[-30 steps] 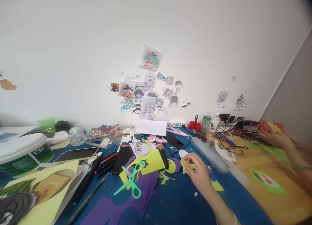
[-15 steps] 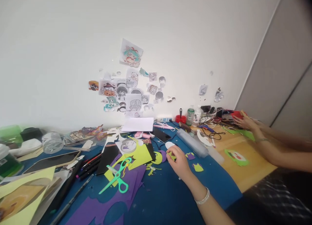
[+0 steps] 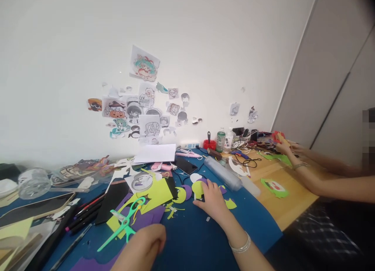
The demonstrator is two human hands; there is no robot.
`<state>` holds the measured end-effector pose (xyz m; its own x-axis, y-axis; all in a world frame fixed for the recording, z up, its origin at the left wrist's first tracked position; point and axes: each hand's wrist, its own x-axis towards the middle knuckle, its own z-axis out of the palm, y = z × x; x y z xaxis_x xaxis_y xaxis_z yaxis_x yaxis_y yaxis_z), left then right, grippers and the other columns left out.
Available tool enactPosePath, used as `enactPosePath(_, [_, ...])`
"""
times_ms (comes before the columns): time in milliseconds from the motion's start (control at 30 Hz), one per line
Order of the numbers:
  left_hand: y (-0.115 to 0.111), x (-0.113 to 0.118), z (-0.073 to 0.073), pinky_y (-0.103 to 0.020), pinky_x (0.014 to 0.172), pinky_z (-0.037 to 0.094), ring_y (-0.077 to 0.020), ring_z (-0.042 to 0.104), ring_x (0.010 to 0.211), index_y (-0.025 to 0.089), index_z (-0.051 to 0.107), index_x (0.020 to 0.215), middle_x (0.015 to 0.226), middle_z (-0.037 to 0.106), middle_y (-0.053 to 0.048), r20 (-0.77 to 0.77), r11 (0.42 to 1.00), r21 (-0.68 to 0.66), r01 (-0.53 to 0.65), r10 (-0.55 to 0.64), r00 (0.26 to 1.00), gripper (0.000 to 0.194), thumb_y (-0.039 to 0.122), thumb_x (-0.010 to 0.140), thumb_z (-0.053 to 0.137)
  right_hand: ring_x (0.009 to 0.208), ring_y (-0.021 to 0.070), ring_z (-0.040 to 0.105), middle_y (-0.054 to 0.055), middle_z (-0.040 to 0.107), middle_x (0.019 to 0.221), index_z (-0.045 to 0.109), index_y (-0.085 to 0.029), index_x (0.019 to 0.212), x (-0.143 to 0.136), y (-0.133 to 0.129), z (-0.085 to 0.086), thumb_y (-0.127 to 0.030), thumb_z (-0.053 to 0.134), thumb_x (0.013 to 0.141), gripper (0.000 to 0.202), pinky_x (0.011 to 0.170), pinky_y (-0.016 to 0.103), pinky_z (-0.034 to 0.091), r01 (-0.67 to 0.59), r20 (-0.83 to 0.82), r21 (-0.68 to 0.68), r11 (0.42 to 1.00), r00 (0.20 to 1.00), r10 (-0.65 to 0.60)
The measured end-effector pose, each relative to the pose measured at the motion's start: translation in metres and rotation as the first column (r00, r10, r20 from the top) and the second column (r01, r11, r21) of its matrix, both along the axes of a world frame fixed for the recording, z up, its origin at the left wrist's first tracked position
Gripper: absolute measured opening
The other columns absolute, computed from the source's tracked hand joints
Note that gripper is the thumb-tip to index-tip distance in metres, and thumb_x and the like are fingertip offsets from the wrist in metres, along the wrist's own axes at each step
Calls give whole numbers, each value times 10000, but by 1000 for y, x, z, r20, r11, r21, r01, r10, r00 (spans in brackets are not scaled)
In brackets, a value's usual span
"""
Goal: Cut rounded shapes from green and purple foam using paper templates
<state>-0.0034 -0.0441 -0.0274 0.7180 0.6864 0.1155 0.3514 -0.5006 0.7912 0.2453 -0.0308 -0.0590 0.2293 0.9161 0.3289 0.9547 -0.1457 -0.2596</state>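
Note:
My right hand (image 3: 211, 198), with a bracelet at the wrist, reaches over the blue mat (image 3: 187, 236). Its fingers are apart and touch a yellow-green paper circle (image 3: 198, 189) with purple paper behind it. My left hand (image 3: 154, 237) is low over the mat beside the green scissors (image 3: 124, 223); its fingers are curled and partly hidden, so what it may hold cannot be made out. Just left of my right hand lie a yellow-green cutout (image 3: 179, 194) and a purple round piece (image 3: 187, 192). Purple sheets (image 3: 149, 218) and a yellow-green sheet (image 3: 156, 194) lie under and beside the scissors.
Another person's hands (image 3: 283, 146) hold a red piece at the right, above the wooden table (image 3: 295, 208). A plastic roll (image 3: 224, 173), a phone (image 3: 186, 166), bottles (image 3: 220, 140) and black pens (image 3: 88, 216) surround the mat. Paper drawings (image 3: 145, 63) are on the wall.
The view has turned right. My left hand has come into view at the bottom. My right hand has spread its fingers over the paper pieces; a yellow-green circle now shows at its fingertips.

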Motion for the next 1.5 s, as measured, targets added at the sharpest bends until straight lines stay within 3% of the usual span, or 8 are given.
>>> enactPosePath(67, [18, 1, 5, -278, 562, 393, -157, 490, 600, 190, 540, 583, 616, 541, -13, -250, 937, 325, -126, 214, 945, 285, 57, 727, 333, 1075, 337, 421, 138, 490, 1204, 513, -170, 1145, 1, 2, -4, -468, 620, 665, 575, 865, 446, 346, 2, 17, -67, 998, 1000, -1])
enactPosePath(167, [34, 1, -2, -353, 728, 430, -219, 540, 824, 191, 608, 789, 856, 609, -69, -267, 754, 653, -74, 320, 909, 279, 152, 799, 331, 1022, 298, 462, 119, 544, 1127, 544, -176, 1104, 0, 3, -4, -400, 574, 732, 435, 845, 406, 362, -28, 49, -62, 998, 998, 31])
enactPosePath(333, [47, -9, -33, -439, 920, 376, -297, 441, 1139, 246, 542, 1142, 1207, 538, -85, -199, 574, 815, -77, 403, 893, 377, 345, 785, 471, 954, 266, 497, 109, 592, 1043, 597, -185, 1039, 1, 4, -1, -224, 482, 799, 269, 798, 361, 381, -55, 98, -53, 997, 993, 60])
enactPosePath(767, [57, -17, -38, -477, 914, 377, -305, 457, 1148, 134, 603, 1081, 1196, 559, -123, -236, 537, 830, -152, 586, 775, 360, 254, 810, 398, 1043, 290, 466, 99, 536, 1198, 549, -186, 1151, 8, 7, -7, -366, 537, 762, 429, 841, 379, 373, -95, 49, -50, 994, 994, 98])
enactPosePath(1033, [54, -18, -35, -483, 902, 384, -319, 476, 1124, 141, 643, 1010, 1178, 569, -141, -207, 490, 847, -206, 661, 721, 342, 266, 790, 412, 946, 258, 511, 87, 606, 1079, 589, -184, 1090, 8, 16, -4, -86, 425, 749, 391, 796, 344, 378, -99, 126, -57, 994, 986, 105])
enactPosePath(1300, [49, -15, -28, -493, 929, 375, -319, 444, 1153, 184, 671, 897, 1182, 562, -134, -129, 465, 854, -233, 624, 771, 287, 243, 806, 405, 950, 304, 494, 125, 572, 1026, 567, -163, 1114, 9, 28, 5, -392, 627, 659, 513, 781, 387, 404, -134, 20, -108, 985, 990, 137])
enactPosePath(1400, [44, -12, -26, -506, 952, 356, -305, 420, 1175, 207, 662, 831, 1176, 565, -108, -30, 509, 811, -289, 530, 848, 252, 265, 814, 418, 963, 282, 502, 117, 552, 1038, 557, -162, 1112, 13, 34, 6, -228, 624, 632, 489, 808, 365, 409, -113, -86, -44, 993, 990, 109])
enactPosePath(1500, [40, -7, -27, -489, 965, 353, -278, 436, 1161, 224, 642, 829, 1158, 571, -89, 79, 652, 669, -357, 415, 906, 229, 286, 818, 422, 960, 244, 528, 100, 565, 1023, 582, -165, 1029, 19, 37, 10, -83, 507, 634, 410, 841, 349, 404, -112, -249, 135, 985, 958, 143])
